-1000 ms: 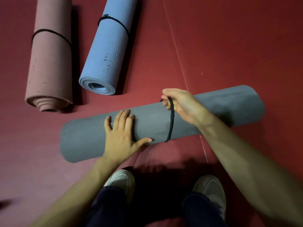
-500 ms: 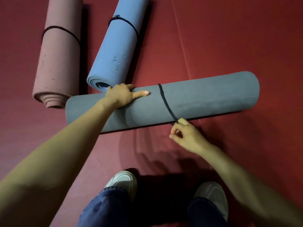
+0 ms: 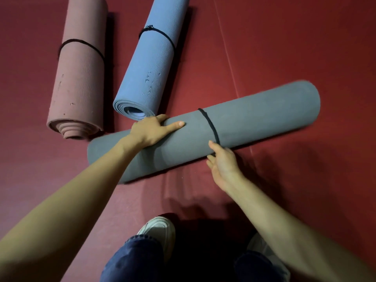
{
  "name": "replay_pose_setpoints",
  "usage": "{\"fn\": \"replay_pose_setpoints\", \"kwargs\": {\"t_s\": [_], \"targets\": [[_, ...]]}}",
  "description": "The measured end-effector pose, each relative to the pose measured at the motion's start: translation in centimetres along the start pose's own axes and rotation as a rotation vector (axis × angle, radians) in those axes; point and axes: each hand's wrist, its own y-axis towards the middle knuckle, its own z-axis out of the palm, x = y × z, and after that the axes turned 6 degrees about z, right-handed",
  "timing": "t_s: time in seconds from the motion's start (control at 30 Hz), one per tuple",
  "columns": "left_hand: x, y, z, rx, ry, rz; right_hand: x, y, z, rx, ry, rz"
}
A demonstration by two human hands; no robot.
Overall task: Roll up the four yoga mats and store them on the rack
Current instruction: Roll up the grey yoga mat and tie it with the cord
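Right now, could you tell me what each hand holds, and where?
Left hand grips the grey mat over its top, beside the black strap. Right hand touches the strap's near end; whether it pinches is unclear.

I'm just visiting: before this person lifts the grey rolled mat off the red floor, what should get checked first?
1. Grey foam mat rolled up: ok.
2. Black strap round it: ok, though slanted.
3. Left hand gripping the top of the roll: ok.
4. Right hand at the strap's lower end, firm hold: cannot tell.
5. Pink rolled mat and blue rolled mat each strapped: ok.
6. Fourth mat and rack: out of view, cannot tell.
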Motion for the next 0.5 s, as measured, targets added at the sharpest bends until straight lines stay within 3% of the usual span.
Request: {"fn": "replay_pose_setpoints", "kwargs": {"t_s": [0.13, 0.23, 0.37, 0.43, 0.5], "targets": [[2.8, -2.6, 0.2, -0.164, -0.273, 0.138, 3.2, 2.4, 0.2, 0.020, -0.067, -0.185], [4.2, -4.1, 0.9, -0.132, -0.382, 0.178, 4.4, 3.6, 1.5, 0.057, -0.203, -0.115], [5.6, -6.3, 1.5, 0.080, -0.599, 0.032, 0.1, 2.0, 4.5, 0.093, -0.530, -0.134], [6.1, -7.5, 2.0, 0.223, -0.728, -0.014, -1.9, 1.4, 4.4, 0.025, -0.522, -0.124], [6.1, -8.3, 2.9, 0.331, -0.811, 0.023, -3.3, 0.4, 3.4, 0.003, -0.462, 0.013]]}}
